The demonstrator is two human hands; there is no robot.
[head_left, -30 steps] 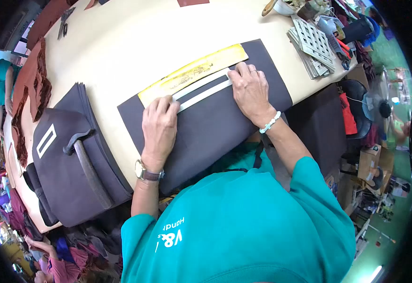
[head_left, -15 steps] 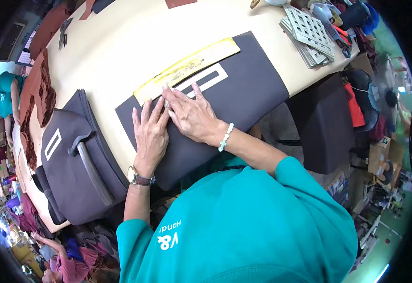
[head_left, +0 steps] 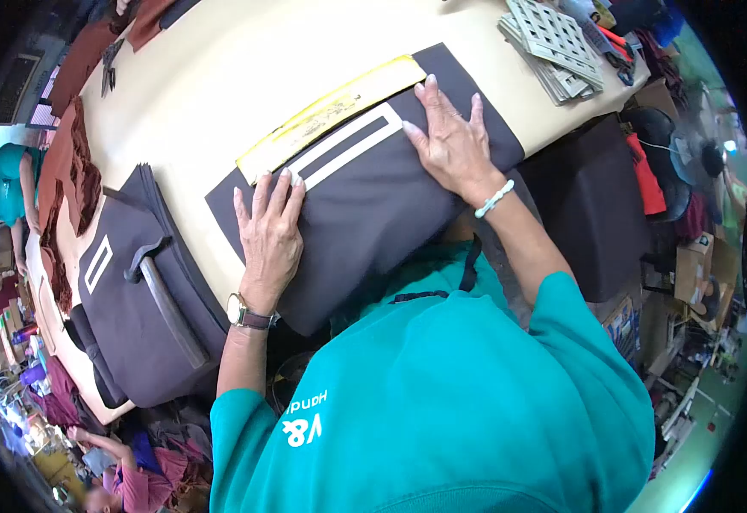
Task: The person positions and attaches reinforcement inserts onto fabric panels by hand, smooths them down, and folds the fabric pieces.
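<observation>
A dark fabric panel [head_left: 365,197] lies across the table's near edge, part of it hanging over. On it sits a pale rectangular frame-shaped strip [head_left: 348,147]. Along its far side runs a long yellow-edged template strip [head_left: 331,111], worn and marked. My left hand [head_left: 271,239] lies flat on the panel's left part, fingers spread, fingertips near the template's left end. My right hand [head_left: 455,141] rests on the right part, fingers apart, fingertips by the template's right end and thumb close to the pale frame.
Left, a hammer [head_left: 167,299] lies on stacked dark panels [head_left: 126,325] with another pale frame [head_left: 98,265]. Scissors [head_left: 110,68] and brown fabric [head_left: 70,171] lie farther left. Lattice-like plates [head_left: 553,51] are piled at the back right. Other people [head_left: 10,184] work at left.
My right hand has moved right, away from my left hand, to the template's right end. More of the pale frame now shows. My left hand has stayed nearly in place.
</observation>
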